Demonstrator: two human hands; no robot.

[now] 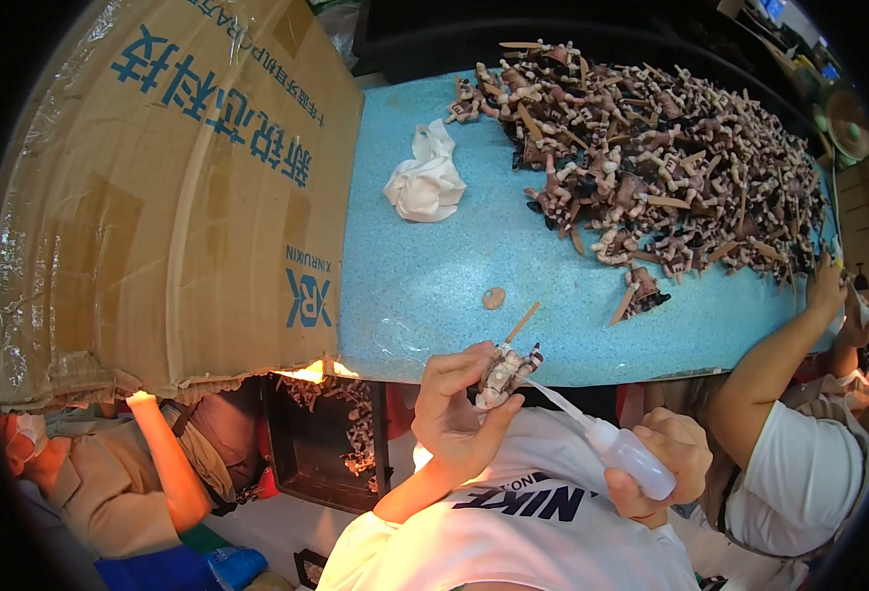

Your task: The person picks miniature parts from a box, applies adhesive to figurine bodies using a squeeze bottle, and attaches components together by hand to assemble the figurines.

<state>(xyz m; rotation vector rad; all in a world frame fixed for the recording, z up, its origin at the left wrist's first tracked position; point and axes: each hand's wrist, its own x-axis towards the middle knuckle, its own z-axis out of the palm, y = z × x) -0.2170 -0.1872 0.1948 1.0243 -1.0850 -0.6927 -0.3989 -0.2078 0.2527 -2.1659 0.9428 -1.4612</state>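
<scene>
My left hand point(459, 404) pinches a small painted toy figure point(501, 377) between thumb and fingers, just over the table's near edge. A thin tan stick-like piece point(523, 322) juts up from the figure. In my right hand point(666, 458) is a white squeeze bottle point(632, 460), tilted, its long narrow nozzle point(556, 396) reaching the figure's right side. Whether the tip touches or anything flows out is too small to tell. On the blue tabletop point(425, 286) beyond lie a small round tan piece point(494, 297) and one loose figure point(641, 294).
A large heap of similar figures point(651, 158) covers the table's far right. Crumpled white tissue point(427, 177) lies at the far left. A big cardboard box point(178, 227) borders the left side. Below it sits a black crate point(326, 433) with figures. Co-workers point(799, 443) sit on both sides.
</scene>
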